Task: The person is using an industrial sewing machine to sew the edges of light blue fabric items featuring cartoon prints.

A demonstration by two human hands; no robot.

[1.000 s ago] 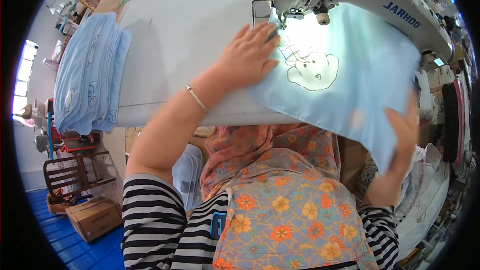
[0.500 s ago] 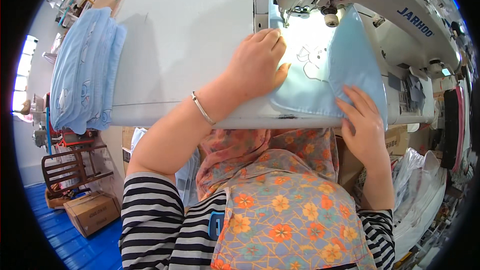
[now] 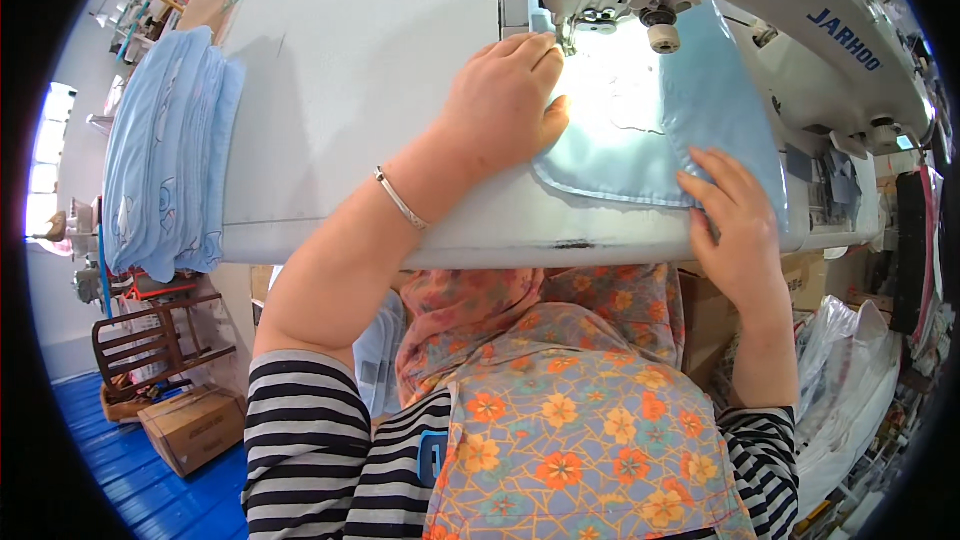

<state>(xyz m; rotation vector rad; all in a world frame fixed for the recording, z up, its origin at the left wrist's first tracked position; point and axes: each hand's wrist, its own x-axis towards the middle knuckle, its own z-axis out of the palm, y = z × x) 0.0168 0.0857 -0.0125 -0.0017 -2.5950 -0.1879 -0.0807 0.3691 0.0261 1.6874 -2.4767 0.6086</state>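
- Item, light blue fabric piece point(image 3: 640, 145): we find it flat on the white sewing table point(image 3: 350, 70), its far part under the head of the white sewing machine point(image 3: 760, 10), its near edge just inside the table's front rim.
- Left hand point(image 3: 505, 105): we see it palm down, fingers stretched out and pressed flat on the fabric's left part, fingertips just beside the presser foot point(image 3: 570, 35). It grips nothing.
- Right hand point(image 3: 735, 215): we see its fingers spread and laid flat on the near right corner of the fabric, pinning it to the table, not closed round it.
- Step in hand, as we judge it: lining the piece up at the needle, the left edge being fed or about to be.
- Next move, as we judge it: both hands would need to slide the cloth evenly away from us, keeping that edge straight and the left fingertips clear of the needle.
- Orientation: we take the long axis to run left to right across the table, rounded near-left corner toward us; the far edge is hidden by the machine.
- Also present: stack of folded blue cloth point(image 3: 165, 150) on the table's left end, well apart.
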